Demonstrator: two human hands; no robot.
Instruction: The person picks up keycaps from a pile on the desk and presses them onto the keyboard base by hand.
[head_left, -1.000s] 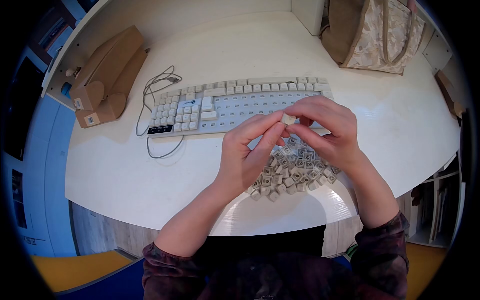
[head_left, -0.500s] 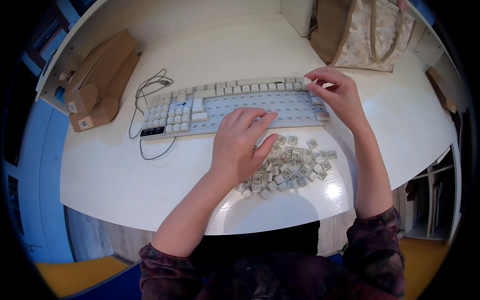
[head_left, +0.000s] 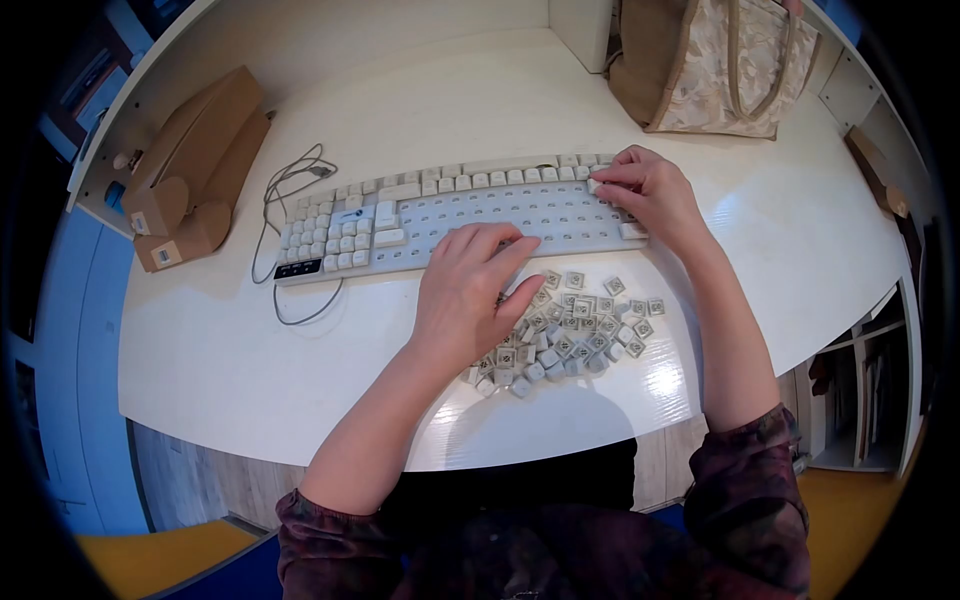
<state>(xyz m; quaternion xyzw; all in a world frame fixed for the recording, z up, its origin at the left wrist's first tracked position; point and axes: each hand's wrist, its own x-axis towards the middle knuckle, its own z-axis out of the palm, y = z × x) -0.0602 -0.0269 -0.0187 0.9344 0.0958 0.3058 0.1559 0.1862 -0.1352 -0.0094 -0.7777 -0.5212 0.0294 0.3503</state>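
A pale keyboard (head_left: 480, 214) lies across the table, turned with its number pad at the left. Keycaps line its far rows and number pad, while the middle rows show bare sockets. My right hand (head_left: 655, 195) is closed in a pinch at the keyboard's right end, thumb and index finger on a white keycap (head_left: 594, 185) largely covered by the fingertips. Over the near edge of the keyboard lies my left hand (head_left: 470, 285), fingers stretched and thumb apart, with nothing visible in it. Beside that hand is a heap of loose keycaps (head_left: 583, 309), many upside down, partly hidden by it.
A grey cable (head_left: 268, 215) curls at the keyboard's left. Cardboard boxes (head_left: 200, 165) stand at the far left of the white table (head_left: 230, 370). A beige patterned bag (head_left: 735, 75) sits at the back right, with shelves (head_left: 865, 385) below the right edge.
My right hand has moved slightly toward me and left along the keyboard's right end, its fingers still pinched. My left hand stays in place. The whole view has shifted a little.
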